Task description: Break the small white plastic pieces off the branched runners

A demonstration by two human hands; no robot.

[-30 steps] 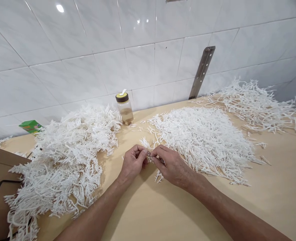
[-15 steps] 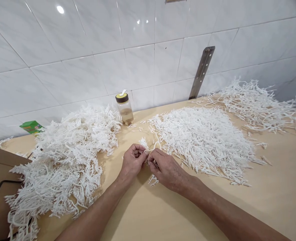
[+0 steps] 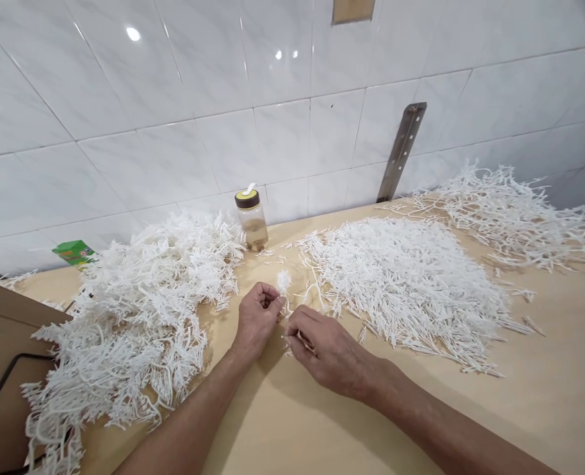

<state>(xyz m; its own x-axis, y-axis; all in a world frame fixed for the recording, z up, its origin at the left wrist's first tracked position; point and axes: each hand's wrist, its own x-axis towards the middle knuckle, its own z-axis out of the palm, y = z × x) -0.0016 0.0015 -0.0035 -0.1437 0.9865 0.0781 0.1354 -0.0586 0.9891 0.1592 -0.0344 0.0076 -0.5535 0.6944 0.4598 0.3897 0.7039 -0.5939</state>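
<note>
My left hand (image 3: 257,315) is closed in a pinch around a thin white branched plastic sprig (image 3: 284,282), whose bushy end sticks up past the fingertips. Close beside it, my right hand (image 3: 329,346) is also closed, thumb against fingers; a bit of white shows near its fingertips, but what it grips is largely hidden. A curved white stem (image 3: 315,290) lies on the table just beyond both hands. To the left rises a tangled heap of white branched sprigs (image 3: 138,316). On the right spreads a flatter pile of short white pieces (image 3: 411,284).
A clear bottle with a dark and yellow lid (image 3: 251,221) stands by the tiled wall. Bare white stems (image 3: 515,211) are heaped at the far right. A metal bracket (image 3: 402,152) leans against the wall. A green box (image 3: 73,252) and a brown carton (image 3: 10,349) are at left.
My hands have drawn slightly apart, opening a small gap between the fingertips. The bushy end of the sprig now stands clearer above my left hand. The view has tilted up a little.
</note>
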